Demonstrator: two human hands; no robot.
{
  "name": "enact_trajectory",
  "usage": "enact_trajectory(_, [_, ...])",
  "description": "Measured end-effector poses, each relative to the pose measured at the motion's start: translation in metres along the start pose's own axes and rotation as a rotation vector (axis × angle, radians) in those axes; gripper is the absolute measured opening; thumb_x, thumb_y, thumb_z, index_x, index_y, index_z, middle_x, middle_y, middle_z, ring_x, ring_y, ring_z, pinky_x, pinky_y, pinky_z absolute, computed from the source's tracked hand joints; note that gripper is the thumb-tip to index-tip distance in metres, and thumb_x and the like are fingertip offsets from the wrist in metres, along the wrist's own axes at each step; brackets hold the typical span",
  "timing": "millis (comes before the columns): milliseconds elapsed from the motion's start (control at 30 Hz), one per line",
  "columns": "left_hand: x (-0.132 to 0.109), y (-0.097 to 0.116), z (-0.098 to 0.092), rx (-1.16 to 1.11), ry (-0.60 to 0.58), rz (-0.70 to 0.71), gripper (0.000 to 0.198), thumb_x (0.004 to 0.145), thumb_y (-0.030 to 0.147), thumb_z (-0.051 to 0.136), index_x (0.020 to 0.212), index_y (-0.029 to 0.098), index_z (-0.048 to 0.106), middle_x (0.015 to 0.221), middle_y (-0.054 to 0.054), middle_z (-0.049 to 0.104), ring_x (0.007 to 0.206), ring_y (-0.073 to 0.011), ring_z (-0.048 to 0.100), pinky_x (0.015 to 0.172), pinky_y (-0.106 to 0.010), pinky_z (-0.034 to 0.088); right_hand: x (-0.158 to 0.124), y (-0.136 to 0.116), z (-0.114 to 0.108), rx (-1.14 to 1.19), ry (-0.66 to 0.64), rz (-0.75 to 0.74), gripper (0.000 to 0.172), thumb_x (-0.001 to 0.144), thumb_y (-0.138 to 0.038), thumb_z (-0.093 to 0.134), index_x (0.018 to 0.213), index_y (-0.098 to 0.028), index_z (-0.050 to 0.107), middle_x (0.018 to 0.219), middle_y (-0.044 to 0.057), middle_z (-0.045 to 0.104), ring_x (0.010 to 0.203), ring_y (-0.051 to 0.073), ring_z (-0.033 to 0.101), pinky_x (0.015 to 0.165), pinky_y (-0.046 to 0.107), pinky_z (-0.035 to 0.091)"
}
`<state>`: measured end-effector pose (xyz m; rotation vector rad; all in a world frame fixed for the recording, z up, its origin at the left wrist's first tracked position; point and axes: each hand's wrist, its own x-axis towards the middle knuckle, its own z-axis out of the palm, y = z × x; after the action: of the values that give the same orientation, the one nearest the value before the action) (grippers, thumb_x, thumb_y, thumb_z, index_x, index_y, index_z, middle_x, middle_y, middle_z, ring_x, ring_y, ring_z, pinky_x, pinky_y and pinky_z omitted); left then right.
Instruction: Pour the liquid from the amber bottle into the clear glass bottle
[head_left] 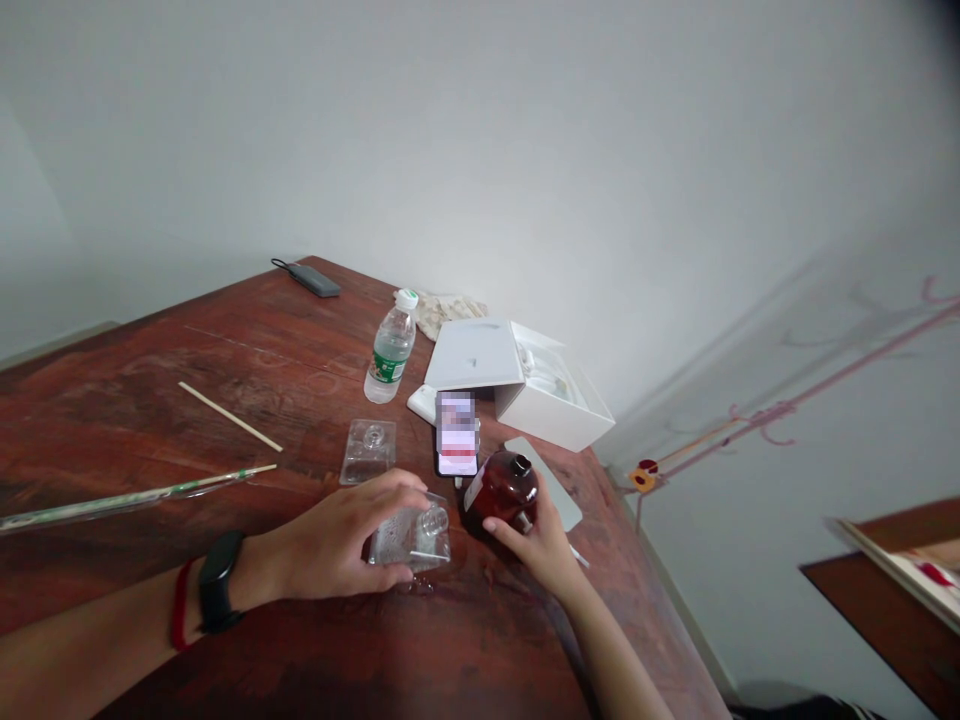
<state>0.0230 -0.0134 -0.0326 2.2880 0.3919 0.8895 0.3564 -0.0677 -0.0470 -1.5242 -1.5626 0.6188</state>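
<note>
My left hand (356,535) grips a clear plastic square piece with a round raised fitting (411,532) by its left side, thumb at the near edge and fingers over the far edge. Drops of liquid lie on the table by that piece. A brown bottle (504,488) with an uncapped, open mouth is in my right hand (544,540). It leans slightly, and part of a pale label shows on its left. A similar clear square piece (369,455) lies flat just beyond my left hand. Past the brown bottle is a phone (457,440) with its screen lit.
On the wooden table (300,670) stand a green-labelled water bottle (390,350) and an open white box (555,415). A wooden stick (229,415), wrapped chopsticks (142,495), a grey device (313,278), a cloth (442,312) and a grey sheet (551,485) lie around. A pink rack (840,395) stands right.
</note>
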Motion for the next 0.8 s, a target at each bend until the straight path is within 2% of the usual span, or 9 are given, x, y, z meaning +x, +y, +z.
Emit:
enact_trajectory(333, [-0.0012, 0.0002, -0.0005, -0.013, -0.015, -0.002, 0.055, 0.099, 0.037, 0.077, 0.145, 0.028, 0.049, 0.149, -0.013, 0.058, 0.136, -0.0315, 0.062, 0.116, -0.048, 0.053, -0.0005, -0.0014, -0.0007, 0.032, -0.022, 0.033, 0.103, 0.077, -0.057, 0.092, 0.16, -0.026, 0.039, 0.148, 0.019, 0.065, 0.135, 0.039, 0.066, 0.117, 0.062, 0.052])
enact_trajectory(500, [-0.0008, 0.0023, -0.0013, -0.004, -0.025, -0.019, 0.053, 0.099, 0.037, 0.077, 0.144, 0.027, 0.051, 0.149, -0.013, 0.059, 0.136, -0.0314, 0.061, 0.117, -0.048, 0.052, 0.0002, 0.0005, 0.0002, 0.048, -0.013, 0.035, 0.103, 0.076, -0.057, 0.092, 0.16, -0.026, 0.04, 0.152, 0.019, 0.062, 0.14, 0.04, 0.063, 0.119, 0.062, 0.049])
enact_trajectory(800, [0.0002, 0.0015, -0.0012, -0.006, -0.024, -0.001, 0.054, 0.098, 0.037, 0.077, 0.144, 0.027, 0.05, 0.148, -0.013, 0.059, 0.135, -0.0312, 0.062, 0.116, -0.047, 0.053, 0.0, 0.0003, -0.0007, 0.015, -0.005, 0.001, 0.1, 0.077, -0.054, 0.093, 0.158, -0.025, 0.042, 0.149, 0.018, 0.065, 0.138, 0.039, 0.064, 0.123, 0.062, 0.045])
